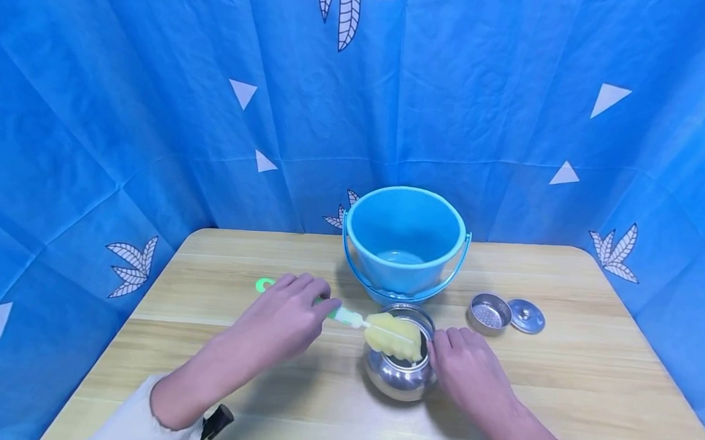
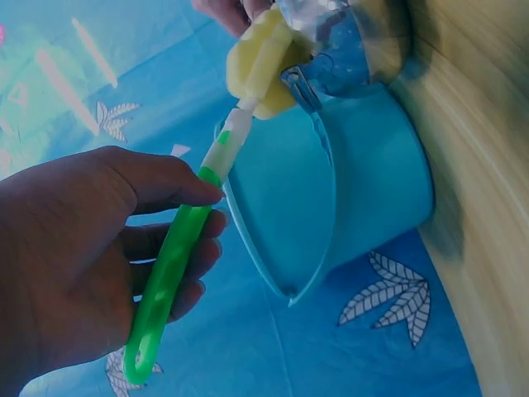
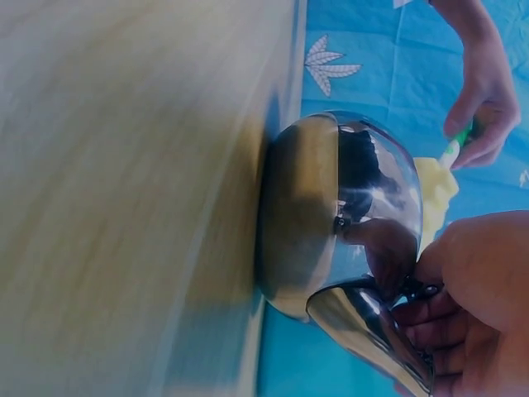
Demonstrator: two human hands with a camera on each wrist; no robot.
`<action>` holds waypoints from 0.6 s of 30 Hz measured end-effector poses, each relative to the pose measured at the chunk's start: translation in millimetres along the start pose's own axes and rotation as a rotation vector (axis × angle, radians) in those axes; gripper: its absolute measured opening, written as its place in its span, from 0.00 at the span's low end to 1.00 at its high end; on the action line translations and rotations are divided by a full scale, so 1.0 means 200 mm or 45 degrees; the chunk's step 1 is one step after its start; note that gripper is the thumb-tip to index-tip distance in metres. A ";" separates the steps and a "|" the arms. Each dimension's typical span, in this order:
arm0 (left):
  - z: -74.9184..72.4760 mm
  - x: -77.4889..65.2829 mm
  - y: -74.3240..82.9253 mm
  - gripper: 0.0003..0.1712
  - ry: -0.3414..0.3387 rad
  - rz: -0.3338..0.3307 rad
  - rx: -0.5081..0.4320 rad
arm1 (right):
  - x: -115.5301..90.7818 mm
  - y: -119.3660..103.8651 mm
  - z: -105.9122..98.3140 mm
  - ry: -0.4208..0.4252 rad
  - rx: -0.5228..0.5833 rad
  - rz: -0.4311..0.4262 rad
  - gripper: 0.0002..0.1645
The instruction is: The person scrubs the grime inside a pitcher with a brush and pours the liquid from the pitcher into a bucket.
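Observation:
My left hand [image 1: 290, 313] holds a sponge bottle brush [image 2: 169, 260] by its green handle, with the thumb on one side and the fingers on the other. The yellow sponge head [image 1: 391, 335] lies over the round mouth of a shiny metal teapot [image 1: 400, 385], which stands on the table. How far the sponge reaches into the mouth cannot be made out. With curled fingers my right hand [image 1: 467, 365] grips the teapot's right side by the rim. In the right wrist view these fingers lie behind the spout [image 3: 368, 331], partly hidden by it.
A light blue bucket [image 1: 400, 272] with its handle hanging forward stands right behind the teapot. To the right are a small metal strainer [image 1: 489, 313] and a round metal lid [image 1: 527, 316]. A patterned blue curtain [image 1: 485, 87] encloses the wooden table [image 1: 589, 392].

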State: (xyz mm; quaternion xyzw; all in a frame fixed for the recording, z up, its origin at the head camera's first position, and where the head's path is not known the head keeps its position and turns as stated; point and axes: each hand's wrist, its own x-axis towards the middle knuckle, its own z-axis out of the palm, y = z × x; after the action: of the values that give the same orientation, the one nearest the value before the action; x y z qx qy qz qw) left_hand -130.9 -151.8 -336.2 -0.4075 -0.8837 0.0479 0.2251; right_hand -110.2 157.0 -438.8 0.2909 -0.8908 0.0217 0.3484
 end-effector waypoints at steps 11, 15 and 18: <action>0.03 0.09 0.08 0.10 -0.067 0.063 0.181 | 0.00 0.00 0.00 -0.003 0.021 -0.001 0.33; 0.03 0.12 0.10 0.12 -0.059 0.068 0.243 | 0.00 0.00 0.01 0.027 0.018 -0.006 0.32; 0.03 0.13 0.12 0.13 -0.061 0.073 0.265 | 0.00 0.00 0.00 0.031 0.014 -0.008 0.33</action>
State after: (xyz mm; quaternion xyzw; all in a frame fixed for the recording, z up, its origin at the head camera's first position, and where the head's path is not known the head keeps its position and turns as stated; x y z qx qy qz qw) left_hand -132.1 -115.8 -338.6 -0.4058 -0.8671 0.1556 0.2434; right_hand -110.7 156.4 -439.5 0.2953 -0.8855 0.0291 0.3576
